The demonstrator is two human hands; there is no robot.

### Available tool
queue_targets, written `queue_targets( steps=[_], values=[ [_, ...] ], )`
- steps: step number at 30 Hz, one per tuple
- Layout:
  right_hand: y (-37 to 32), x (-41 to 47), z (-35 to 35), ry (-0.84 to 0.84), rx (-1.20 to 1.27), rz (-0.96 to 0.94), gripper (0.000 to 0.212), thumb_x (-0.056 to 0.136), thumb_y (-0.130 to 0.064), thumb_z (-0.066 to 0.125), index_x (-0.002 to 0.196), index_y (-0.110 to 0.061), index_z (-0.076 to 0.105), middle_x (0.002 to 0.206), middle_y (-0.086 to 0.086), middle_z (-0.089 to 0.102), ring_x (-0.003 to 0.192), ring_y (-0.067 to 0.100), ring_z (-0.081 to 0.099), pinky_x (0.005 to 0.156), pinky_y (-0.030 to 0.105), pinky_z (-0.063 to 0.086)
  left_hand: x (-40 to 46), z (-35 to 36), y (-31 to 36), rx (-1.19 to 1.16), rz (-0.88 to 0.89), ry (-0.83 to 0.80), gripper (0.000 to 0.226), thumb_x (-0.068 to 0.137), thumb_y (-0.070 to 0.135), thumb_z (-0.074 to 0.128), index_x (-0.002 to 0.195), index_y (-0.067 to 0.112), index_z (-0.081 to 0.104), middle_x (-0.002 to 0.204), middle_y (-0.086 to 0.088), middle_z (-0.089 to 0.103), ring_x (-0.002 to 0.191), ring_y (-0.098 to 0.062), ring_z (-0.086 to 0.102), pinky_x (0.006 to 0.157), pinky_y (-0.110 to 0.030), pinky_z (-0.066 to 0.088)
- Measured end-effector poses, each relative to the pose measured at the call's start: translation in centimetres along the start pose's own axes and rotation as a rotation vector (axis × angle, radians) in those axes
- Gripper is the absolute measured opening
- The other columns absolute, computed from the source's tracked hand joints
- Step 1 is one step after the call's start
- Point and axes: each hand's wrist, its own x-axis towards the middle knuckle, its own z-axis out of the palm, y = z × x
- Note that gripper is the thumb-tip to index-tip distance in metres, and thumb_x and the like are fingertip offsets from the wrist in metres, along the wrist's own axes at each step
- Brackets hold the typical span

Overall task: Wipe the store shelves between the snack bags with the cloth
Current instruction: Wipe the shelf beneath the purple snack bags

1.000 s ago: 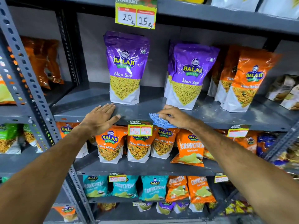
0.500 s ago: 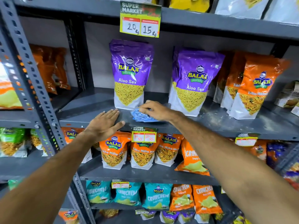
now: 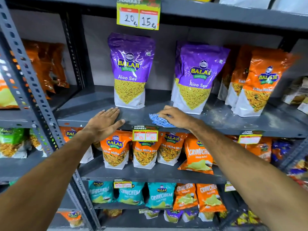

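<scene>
A grey metal shelf [image 3: 86,107] holds two purple Aloo Sev bags, one at the left [image 3: 130,70] and one at the right [image 3: 198,77]. Between them, near the shelf's front edge, lies a blue checked cloth [image 3: 157,120] pressed flat under my right hand [image 3: 175,116]. My left hand [image 3: 104,124] rests palm down with fingers spread on the front edge, just left of and below the left purple bag. White dust streaks the shelf to the right of the cloth.
Orange Tikha Mitha bags [image 3: 260,84] stand on the same shelf at the right. A yellow price tag [image 3: 138,15] hangs from the shelf above, another tag [image 3: 145,135] on the front lip. Lower shelves carry orange and teal bags. A perforated upright [image 3: 28,75] stands at left.
My right hand with the cloth slid left and back from the front edge, then returned rightward toward the right purple bag. My left hand has stayed flat on the shelf edge.
</scene>
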Motion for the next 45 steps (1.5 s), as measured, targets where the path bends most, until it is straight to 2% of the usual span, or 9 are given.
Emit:
queue_targets(
  steps=[4, 13, 17, 27, 32, 34, 37, 42, 45],
  values=[
    [1.3, -3.7, -1.6, 0.038, -0.023, 0.069, 0.029, 0.101, -0.022, 0.056, 0.124, -0.011, 0.069, 0.091, 0.003, 0.051, 0.087, 0.016, 0.053, 0.076, 0.023, 0.035, -0.2, 0.0, 0.3, -0.027, -0.023, -0.011, 0.099, 0.089, 0.081, -0.004, 0.162, 0.016, 0.006, 0.17, 0.001, 0.004, 0.157, -0.011, 0.002, 0.128, -0.035, 0.001],
    [1.6, -7.5, -4.3, 0.131, -0.02, 0.14, 0.034, 0.103, -0.024, 0.054, 0.096, 0.007, 0.067, 0.085, 0.023, 0.061, 0.091, 0.031, 0.054, 0.086, 0.041, 0.041, 0.3, -1.9, 7.8, -0.107, 0.135, -0.02, 0.118, 0.074, 0.087, -0.015, 0.161, 0.009, 0.003, 0.171, -0.006, 0.001, 0.158, -0.014, -0.001, 0.128, -0.031, -0.001],
    [1.8, -7.3, -4.8, 0.133, -0.056, 0.124, 0.021, 0.102, -0.029, 0.056, 0.087, -0.024, 0.071, 0.077, -0.003, 0.05, 0.085, 0.021, 0.05, 0.081, 0.042, 0.042, 1.8, -2.2, 13.7, -0.1, 0.182, -0.059, 0.082, 0.101, 0.064, 0.011, 0.162, 0.009, 0.005, 0.171, -0.006, 0.0, 0.158, -0.015, -0.001, 0.125, -0.028, -0.003],
    [6.1, -6.1, -4.5, 0.07, -0.108, -0.06, 0.023, 0.101, -0.022, 0.056, 0.106, -0.009, 0.074, 0.084, 0.012, 0.051, 0.085, 0.028, 0.054, 0.078, 0.041, 0.043, 4.9, 0.0, 19.5, -0.107, 0.062, -0.103, 0.072, 0.105, 0.055, 0.012, 0.162, 0.011, 0.005, 0.171, -0.004, 0.001, 0.158, -0.012, 0.001, 0.124, -0.026, -0.003],
    [9.5, -8.2, -6.3, 0.033, -0.053, -0.125, 0.024, 0.102, -0.024, 0.055, 0.11, -0.01, 0.073, 0.098, 0.016, 0.057, 0.096, 0.03, 0.056, 0.084, 0.042, 0.045, 5.1, 0.2, 20.3, -0.098, -0.023, -0.125, 0.124, 0.067, 0.092, -0.018, 0.162, 0.014, 0.002, 0.171, 0.0, -0.002, 0.157, -0.01, -0.001, 0.125, -0.026, -0.003],
    [10.8, -8.9, -6.8, 0.007, -0.053, -0.124, 0.025, 0.102, -0.024, 0.055, 0.116, -0.012, 0.073, 0.108, 0.023, 0.061, 0.106, 0.035, 0.057, 0.091, 0.042, 0.045, 5.1, 0.3, 21.3, -0.058, -0.056, -0.133, 0.11, 0.079, 0.085, -0.013, 0.162, 0.014, 0.001, 0.171, -0.001, -0.003, 0.157, -0.011, -0.002, 0.126, -0.028, -0.003],
    [12.3, -9.9, -7.5, -0.016, -0.028, -0.141, 0.025, 0.102, -0.022, 0.055, 0.118, -0.012, 0.072, 0.092, 0.01, 0.054, 0.089, 0.023, 0.053, 0.08, 0.036, 0.041, 5.0, 0.3, 22.9, -0.009, -0.112, -0.135, 0.073, 0.104, 0.058, 0.009, 0.161, 0.014, 0.0, 0.171, -0.005, -0.004, 0.158, -0.015, -0.003, 0.125, -0.029, -0.003],
    [14.5, -12.4, -9.2, 0.006, -0.008, -0.119, 0.024, 0.102, -0.018, 0.055, 0.115, -0.008, 0.073, 0.091, -0.009, 0.045, 0.097, -0.005, 0.041, 0.081, 0.019, 0.031, 4.6, 0.2, 24.5, 0.024, -0.191, -0.171, 0.073, 0.104, 0.058, 0.009, 0.161, 0.014, -0.002, 0.171, -0.007, -0.006, 0.158, -0.018, -0.004, 0.127, -0.034, -0.001],
    [16.1, -13.9, -10.0, 0.023, -0.072, -0.066, 0.026, 0.102, -0.021, 0.054, 0.104, -0.003, 0.072, 0.083, 0.004, 0.051, 0.083, 0.018, 0.053, 0.07, 0.029, 0.03, 4.7, 0.2, 25.3, 0.04, -0.195, -0.184, 0.078, 0.102, 0.062, 0.008, 0.161, 0.012, -0.004, 0.171, -0.01, -0.007, 0.158, -0.022, -0.004, 0.128, -0.037, 0.001]
  ],
)
